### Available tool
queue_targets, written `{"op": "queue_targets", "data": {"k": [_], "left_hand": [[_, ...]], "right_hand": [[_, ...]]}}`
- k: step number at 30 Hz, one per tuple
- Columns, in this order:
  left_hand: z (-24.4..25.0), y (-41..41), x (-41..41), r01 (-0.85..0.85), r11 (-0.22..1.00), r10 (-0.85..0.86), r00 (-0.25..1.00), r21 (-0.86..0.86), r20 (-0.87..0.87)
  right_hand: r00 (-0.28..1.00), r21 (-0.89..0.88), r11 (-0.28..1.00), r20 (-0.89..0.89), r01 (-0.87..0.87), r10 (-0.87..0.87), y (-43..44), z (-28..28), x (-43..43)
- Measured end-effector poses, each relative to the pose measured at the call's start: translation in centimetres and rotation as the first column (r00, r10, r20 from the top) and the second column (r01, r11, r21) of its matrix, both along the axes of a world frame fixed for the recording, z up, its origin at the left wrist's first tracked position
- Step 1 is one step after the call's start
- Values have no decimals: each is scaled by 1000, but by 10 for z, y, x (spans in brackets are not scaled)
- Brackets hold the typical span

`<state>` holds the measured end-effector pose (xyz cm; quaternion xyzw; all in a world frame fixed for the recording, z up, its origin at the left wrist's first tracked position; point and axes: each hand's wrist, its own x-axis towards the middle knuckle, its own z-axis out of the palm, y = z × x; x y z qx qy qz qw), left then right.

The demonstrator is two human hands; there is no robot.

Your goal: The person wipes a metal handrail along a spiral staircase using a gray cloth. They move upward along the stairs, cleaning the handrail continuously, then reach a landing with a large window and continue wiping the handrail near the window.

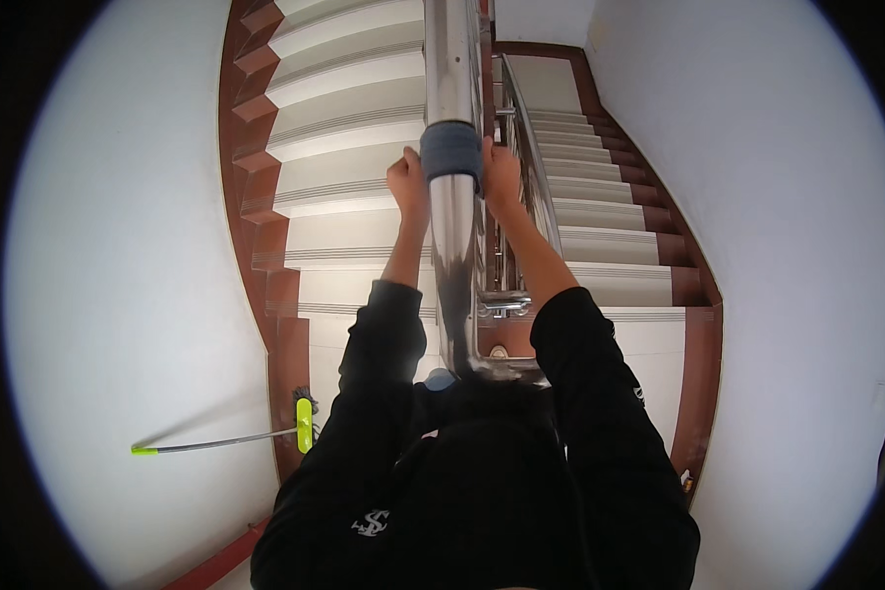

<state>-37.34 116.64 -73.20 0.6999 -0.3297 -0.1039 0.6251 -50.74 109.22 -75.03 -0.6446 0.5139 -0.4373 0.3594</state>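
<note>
A blue-grey cloth is wrapped over the top of a shiny metal handrail, which runs away from me up the middle of the view. On the left side of the rail, my left hand is closed at the cloth's edge. My right hand grips the cloth's other side, thumb upward along the rail. The cloth's ends, and what lies under the rail, are hidden by the rail and my hands.
Pale stairs with brown edges lie left of the rail; another flight lies right, beside a metal balustrade. A mop with a lime-green head leans at the left wall. A small bottle stands at lower right.
</note>
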Motion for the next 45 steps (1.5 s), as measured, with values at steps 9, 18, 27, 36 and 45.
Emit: {"op": "queue_targets", "data": {"k": [9,18,27,36,45], "left_hand": [[-54,72,-25,-12,996,11,1000,94,11],[-98,147,-53,75,983,-61,994,170,-89],[-151,239,-83,-20,950,-29,988,311,151],[-237,366,-179,-72,883,76,997,464,9],[-228,381,-246,-111,899,214,955,424,-204]], "right_hand": [[964,100,990,-239,-99,120,59,-46,-30],[835,190,958,-473,-213,280,135,-62,-73],[346,296,845,-814,-444,467,177,-54,-105],[347,253,876,-845,-410,407,204,4,-139],[432,-148,840,-895,-522,111,197,-9,-157]]}}
